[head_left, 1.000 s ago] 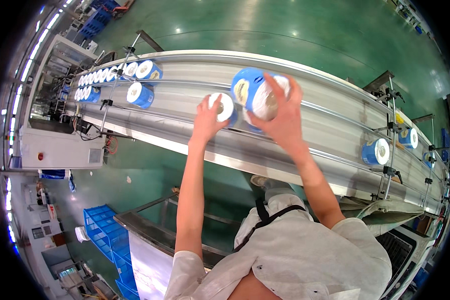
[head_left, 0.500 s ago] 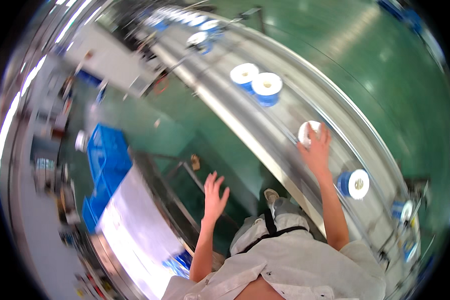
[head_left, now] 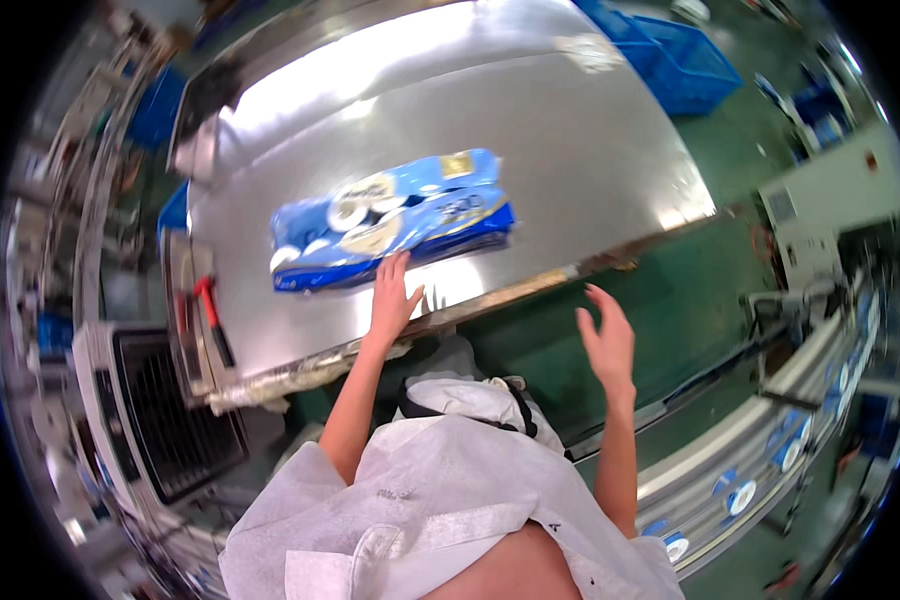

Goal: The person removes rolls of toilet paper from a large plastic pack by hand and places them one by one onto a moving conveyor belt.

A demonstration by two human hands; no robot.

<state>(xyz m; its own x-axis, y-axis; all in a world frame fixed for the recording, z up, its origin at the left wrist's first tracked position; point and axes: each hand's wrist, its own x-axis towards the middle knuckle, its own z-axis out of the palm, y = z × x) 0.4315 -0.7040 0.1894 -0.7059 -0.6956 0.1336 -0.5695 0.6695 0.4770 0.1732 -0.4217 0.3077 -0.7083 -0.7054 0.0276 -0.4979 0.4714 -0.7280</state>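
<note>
A blue plastic pack of white paper rolls [head_left: 390,212] lies on the steel table [head_left: 590,140], with white roll ends showing through the wrap. My left hand [head_left: 391,305] is at the pack's near side, fingers stretched out and thumb apart. Its fingertips meet the near edge of the pack in the picture; whether they press on it I cannot tell. Off to the right, past the table's front edge, my right hand [head_left: 610,340] hangs over the green floor with fingers apart and nothing in it.
A red-and-black hammer [head_left: 213,320] lies at the table's left end, above a box-shaped machine with a dark grille [head_left: 175,410]. Blue crates [head_left: 685,65] stand beyond the far right corner. To the lower right runs a conveyor [head_left: 700,455] carrying several blue-and-white rolls [head_left: 740,497].
My view has swung from the conveyor to the steel table. My right hand has left the roll on the belt, and my left hand has come to the pack.
</note>
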